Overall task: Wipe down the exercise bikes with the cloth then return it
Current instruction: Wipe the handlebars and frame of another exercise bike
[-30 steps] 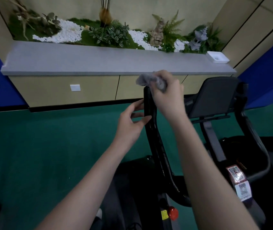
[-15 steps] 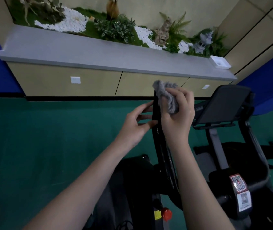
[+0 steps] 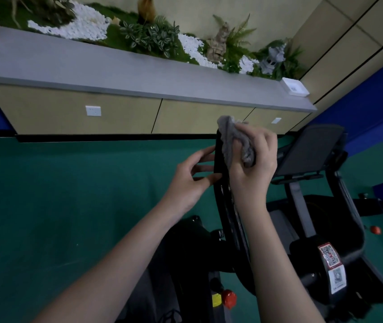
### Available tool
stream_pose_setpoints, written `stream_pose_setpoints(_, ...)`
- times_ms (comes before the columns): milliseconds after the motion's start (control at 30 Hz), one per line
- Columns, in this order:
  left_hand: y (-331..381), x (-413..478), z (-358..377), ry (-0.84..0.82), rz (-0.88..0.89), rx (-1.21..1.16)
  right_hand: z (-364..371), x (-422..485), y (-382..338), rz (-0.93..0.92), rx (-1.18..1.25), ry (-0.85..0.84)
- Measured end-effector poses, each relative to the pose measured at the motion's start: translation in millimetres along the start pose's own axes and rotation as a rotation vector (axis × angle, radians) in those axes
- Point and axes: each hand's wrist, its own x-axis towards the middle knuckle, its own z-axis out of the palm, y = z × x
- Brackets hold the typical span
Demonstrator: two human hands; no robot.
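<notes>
Grey cloth point(image 3: 233, 138) pressed to the top of a black bike bar point(image 3: 223, 201), centre of the frame.
We see the right hand point(image 3: 255, 173) bunching the cloth in curled fingers against the bar's upper end, just right of centre. The left hand point(image 3: 190, 180) lies relaxed, its straight fingertips touching the bar's left edge. A second exercise bike point(image 3: 311, 152) stands at right on the green floor point(image 3: 69, 194); a planted ledge point(image 3: 115, 71) crosses the top.
</notes>
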Motion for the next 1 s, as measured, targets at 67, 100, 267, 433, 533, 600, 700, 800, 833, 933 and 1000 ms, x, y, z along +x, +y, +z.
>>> stream_pose_setpoints(67,0.3,0.1,-0.7,-0.009,0.002,0.001,0.4,1.3,1.1,-0.022,-0.021,-0.003)
stream_pose_setpoints(100,0.5,0.2,-0.8,-0.011,0.001,-0.001,0.2,0.7,2.1,-0.016,-0.028,-0.01)
stream_pose_setpoints(267,-1.2,-0.5,-1.1,-0.008,0.019,0.004,3.2,-7.3,1.9,0.024,-0.01,0.007)
stream_pose_setpoints(433,-3.6,-1.1,0.2,0.014,0.041,0.005,5.8,-8.2,5.3,0.009,-0.009,0.064)
stream_pose_setpoints(533,-7.9,-1.9,2.0,0.035,0.035,-0.024,-1.0,-23.9,9.9,0.011,-0.014,0.008)
stream_pose_setpoints(600,-10.5,-2.3,2.4,0.047,0.036,-0.028,-6.0,-24.0,11.1,-0.018,0.017,-0.02)
stream_pose_setpoints(700,-14.4,-2.1,2.8,0.075,0.012,-0.041,-6.8,0.5,6.3,-0.111,0.068,-0.056)
stream_pose_setpoints(800,-17.1,-2.3,4.3,0.098,-0.036,-0.076,-5.6,24.0,0.6,-0.285,-0.017,-0.221)
stream_pose_setpoints(833,-18.3,-2.5,4.7,0.108,-0.045,-0.083,-6.8,26.2,1.8,-0.34,-0.047,-0.289)
stream_pose_setpoints(933,-19.8,-3.9,7.1,0.138,-0.062,-0.099,-14.2,26.7,8.0,-0.431,-0.06,-0.446)
stream_pose_setpoints(1000,-21.8,-5.2,9.2,0.156,-0.076,-0.122,-17.5,31.2,10.0,-0.464,-0.037,-0.502)
